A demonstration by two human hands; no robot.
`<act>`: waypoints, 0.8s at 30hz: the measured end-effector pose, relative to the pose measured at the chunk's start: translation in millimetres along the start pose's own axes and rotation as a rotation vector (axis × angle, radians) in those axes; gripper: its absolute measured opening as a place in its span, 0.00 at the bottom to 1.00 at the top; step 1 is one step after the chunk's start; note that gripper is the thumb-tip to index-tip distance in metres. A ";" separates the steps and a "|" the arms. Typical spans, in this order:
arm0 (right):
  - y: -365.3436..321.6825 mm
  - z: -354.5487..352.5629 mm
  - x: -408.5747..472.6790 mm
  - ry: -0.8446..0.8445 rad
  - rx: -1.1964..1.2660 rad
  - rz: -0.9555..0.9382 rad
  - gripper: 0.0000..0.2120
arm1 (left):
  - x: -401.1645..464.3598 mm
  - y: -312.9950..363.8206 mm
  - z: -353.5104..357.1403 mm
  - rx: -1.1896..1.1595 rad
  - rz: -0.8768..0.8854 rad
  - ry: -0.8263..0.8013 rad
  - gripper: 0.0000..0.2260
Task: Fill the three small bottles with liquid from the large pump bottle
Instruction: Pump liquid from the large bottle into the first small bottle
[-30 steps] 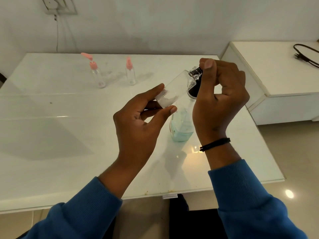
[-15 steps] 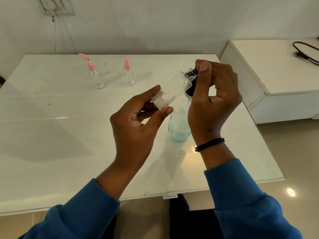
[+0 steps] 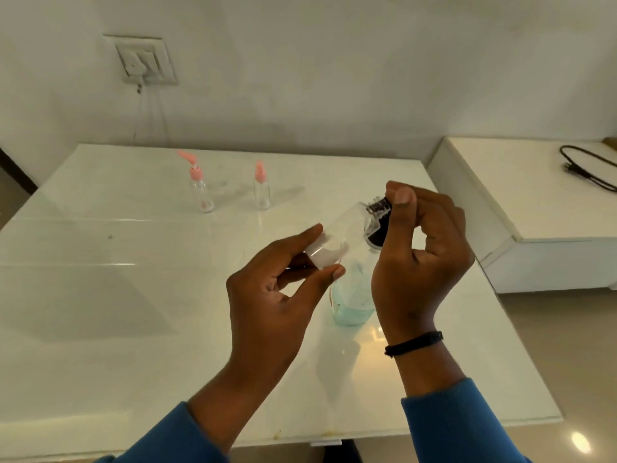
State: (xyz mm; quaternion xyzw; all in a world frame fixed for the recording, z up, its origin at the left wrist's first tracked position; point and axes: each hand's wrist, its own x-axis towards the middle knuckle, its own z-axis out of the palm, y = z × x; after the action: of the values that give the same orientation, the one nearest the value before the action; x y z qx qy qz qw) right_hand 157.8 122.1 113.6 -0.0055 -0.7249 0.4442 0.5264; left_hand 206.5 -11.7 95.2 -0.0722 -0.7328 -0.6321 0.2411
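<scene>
- The left hand is holding a small clear bottle up in the air, above the table.
- The thumb and fingers are pinching the bottom end of that bottle, and the bottle is lying tilted, with its top pointing up and to the right.
- There is a little white stuff sitting in the low end of the small clear bottle.
- The right hand is curling its fingers around the dark cap at the top of that bottle, with the thumb pressing on it.
- The big pump bottle is standing on the table just behind the two hands, and the hands are hiding much of it.
- It is holding pale blue liquid near its bottom.
- Two more small bottles are standing far back on the table, well away from the hands.
- The left pink-top bottle is showing a bent pink spout.
- The right pink-top bottle is standing near it, a bit to the right.
- Both arms are wearing blue sleeves, and a black band is sitting on the right wrist.
- A white cabinet is standing to the right of the table, with a black cord lying on top.
- A wall socket is sitting on the wall behind the table.
</scene>
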 end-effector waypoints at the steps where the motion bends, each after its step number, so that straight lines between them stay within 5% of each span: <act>1: -0.8 -0.6 1.8 -0.001 -0.006 -0.002 0.10 | 0.2 0.1 0.2 -0.007 0.002 0.004 0.21; 24: -1.9 -1.9 2.4 -0.002 -0.023 0.011 0.11 | -0.3 0.6 -0.2 -0.004 0.008 -0.018 0.20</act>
State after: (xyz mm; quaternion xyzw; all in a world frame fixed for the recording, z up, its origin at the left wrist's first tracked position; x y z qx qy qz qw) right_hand 159.1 123.3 116.8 -0.0152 -0.7305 0.4387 0.5231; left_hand 207.0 -11.7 95.6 -0.0816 -0.7333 -0.6321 0.2368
